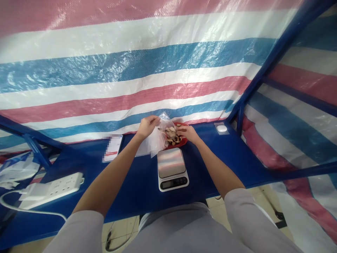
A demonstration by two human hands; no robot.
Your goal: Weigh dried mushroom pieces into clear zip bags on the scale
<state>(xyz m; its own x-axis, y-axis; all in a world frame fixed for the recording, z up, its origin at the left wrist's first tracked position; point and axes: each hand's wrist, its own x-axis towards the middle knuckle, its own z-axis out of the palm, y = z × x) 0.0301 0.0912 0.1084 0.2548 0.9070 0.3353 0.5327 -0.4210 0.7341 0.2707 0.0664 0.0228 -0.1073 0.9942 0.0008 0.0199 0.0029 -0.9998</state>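
My left hand point(148, 126) is closed in a pinch on the upper edge of a clear plastic bag point(164, 121). At the bag's right side, my right hand point(187, 134) has its fingers bent against pale dried slices point(171, 132); whether these lie inside the bag is hard to tell. Under the hands sits a red basket point(184, 142) with more brown and cream dried slices in it. More clear bags point(157, 141) lie to the left of the basket. Just in front stands a white kitchen scale point(172, 168) with a bare metal plate.
A phone point(113, 148) lies left of the bags on the blue table point(221, 158). A white power strip point(56, 189) with a cable is at the left. A small white mouse-shaped object point(221, 128) rests at the back right. Striped sheeting point(126, 80) hangs behind, on a blue frame.
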